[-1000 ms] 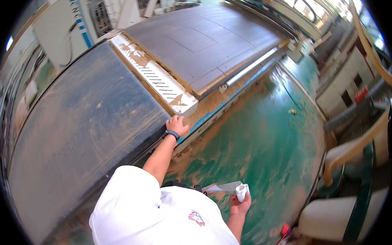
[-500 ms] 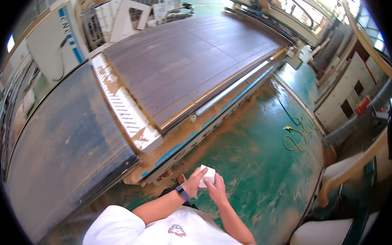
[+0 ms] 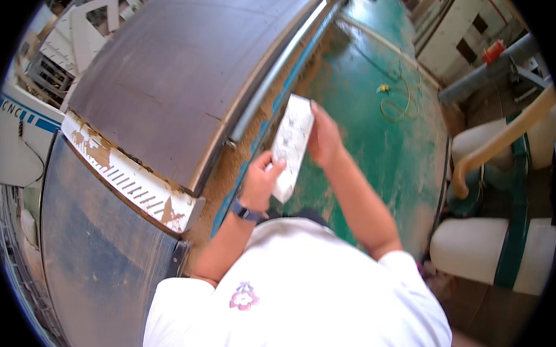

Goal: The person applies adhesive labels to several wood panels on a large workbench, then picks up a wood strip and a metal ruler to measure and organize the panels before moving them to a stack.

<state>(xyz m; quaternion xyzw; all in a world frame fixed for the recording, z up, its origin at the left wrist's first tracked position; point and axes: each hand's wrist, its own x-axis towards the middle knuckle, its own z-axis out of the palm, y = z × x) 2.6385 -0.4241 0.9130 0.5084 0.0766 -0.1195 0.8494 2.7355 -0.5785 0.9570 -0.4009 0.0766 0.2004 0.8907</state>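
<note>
- Grip, left hand: closed, thumb pressing white sheet at centre, apparently to hold it flat.
- Right hand meets its one-o'clock edge, seemingly as support; closure unclear.
- Dark machine bed: ten o'clock.

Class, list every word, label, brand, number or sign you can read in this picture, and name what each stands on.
Panel, far left: a short row of dark capital letters beside a blue stripe; legible, but not copied out here.
White strip in the left hand: grey marks, too blurred to read.
Shirt: a flower print, no readable words.
</note>
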